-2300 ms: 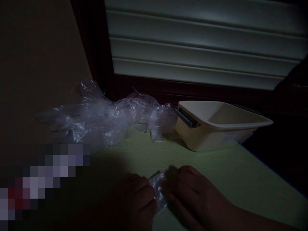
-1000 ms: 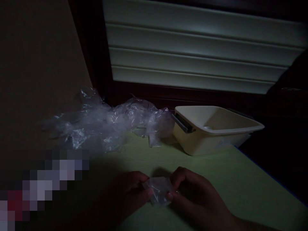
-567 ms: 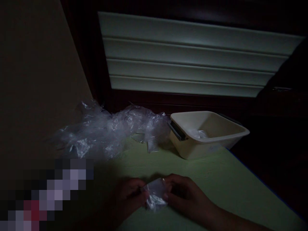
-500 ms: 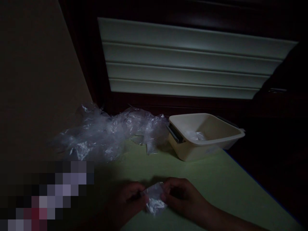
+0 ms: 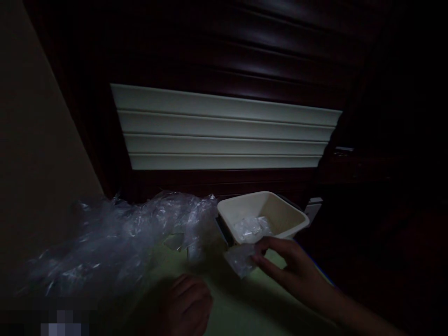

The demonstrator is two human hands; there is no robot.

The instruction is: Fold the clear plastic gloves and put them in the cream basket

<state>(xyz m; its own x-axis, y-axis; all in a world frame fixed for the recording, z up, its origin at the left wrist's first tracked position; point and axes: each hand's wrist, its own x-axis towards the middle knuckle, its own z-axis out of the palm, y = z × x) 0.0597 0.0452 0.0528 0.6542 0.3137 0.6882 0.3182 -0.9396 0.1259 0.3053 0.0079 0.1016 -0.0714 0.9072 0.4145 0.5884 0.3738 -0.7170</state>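
Counter (image 5: 227, 303): green, dimly lit; I watch through the head camera. A heap of clear wrap (image 5: 115, 238) spreads across its left side. The tub (image 5: 283, 217), beige and open-topped, sits upright just beyond the heap's right end.

I have the right hand (image 5: 297, 268) just in front of the tub, plainly the nearer of the two. The left hand (image 5: 191, 303) is lower and further left, fingers curled; I cannot tell whether they close on anything. Crumpled clear plastic (image 5: 254, 227) lies inside the tub.

Packet (image 5: 240, 260): clear, flat, pinched at its right end between right thumb and forefinger. It reaches leftward from the fingertips, drooping toward me; outline near square, so no firm long axis. Key relation, my judgement: the tub's opening lies beyond the packet, near rim between. Contact with the tub: cannot tell.
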